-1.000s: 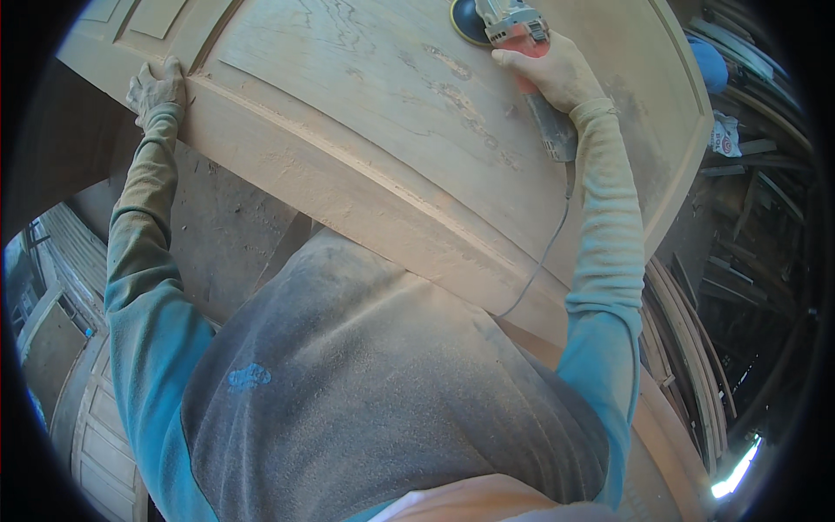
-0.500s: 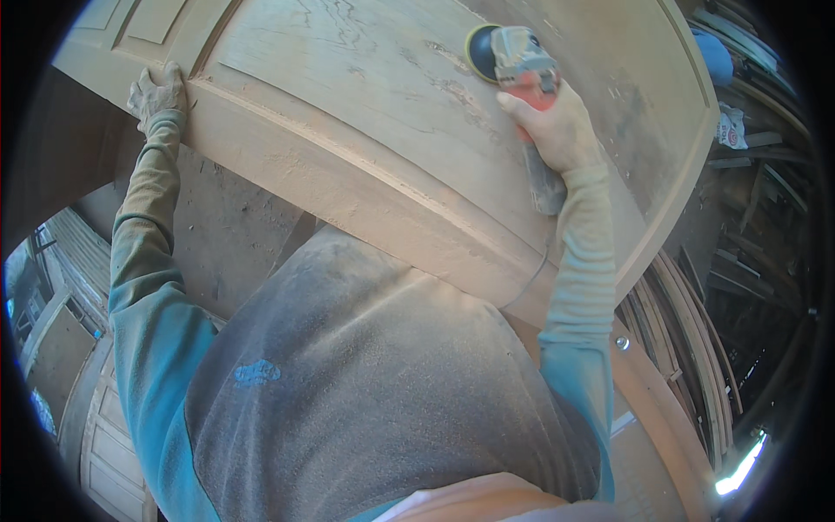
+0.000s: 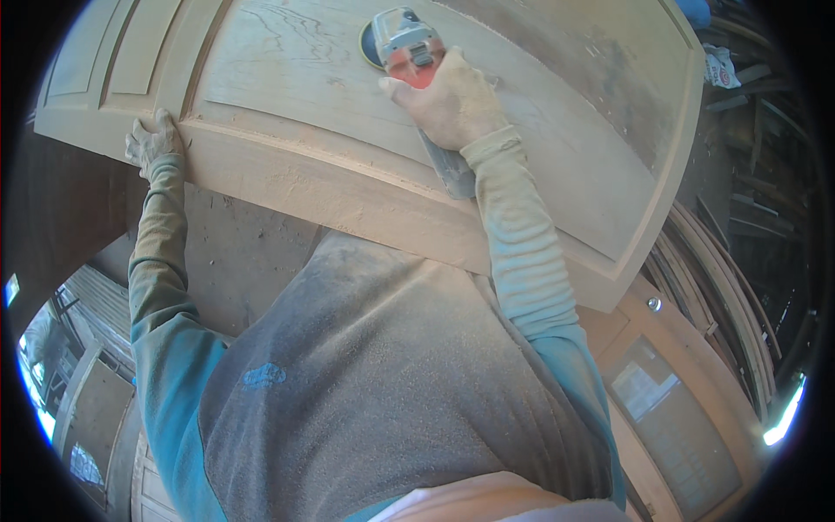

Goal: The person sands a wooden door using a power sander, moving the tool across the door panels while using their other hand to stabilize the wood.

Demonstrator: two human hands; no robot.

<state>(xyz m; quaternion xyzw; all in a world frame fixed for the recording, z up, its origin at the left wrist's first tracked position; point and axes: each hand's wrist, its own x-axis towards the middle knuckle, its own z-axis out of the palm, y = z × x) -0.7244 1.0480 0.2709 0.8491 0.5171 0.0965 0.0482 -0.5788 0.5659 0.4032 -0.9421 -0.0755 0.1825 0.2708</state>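
Note:
A large pale wooden door (image 3: pixel 322 187) with raised panels lies in front of me, its rail dusted with sawdust. My right hand (image 3: pixel 457 103) is wrapped round the body of a red and grey angle grinder (image 3: pixel 410 45). The grinder's round sanding disc (image 3: pixel 372 43) is at the surface of the wide panel, tilted; whether it touches cannot be made out. At the door's near edge on the left, my left hand (image 3: pixel 156 143) grips the wood, with its thumb on top and the other fingers bent at the edge. Dust coats both hands and sleeves.
Stacked wood strips (image 3: pixel 726 287) and scrap pieces lie to the right. A glazed door (image 3: pixel 670 426) leans at the lower right, beside my body. Another panelled door (image 3: pixel 152 478) stands at the lower left. A white bag (image 3: pixel 720 68) lies beyond the door's right end.
My right hand has carried the grinder leftward across the panel. The left hand still holds the edge, and the whole view has shifted slightly.

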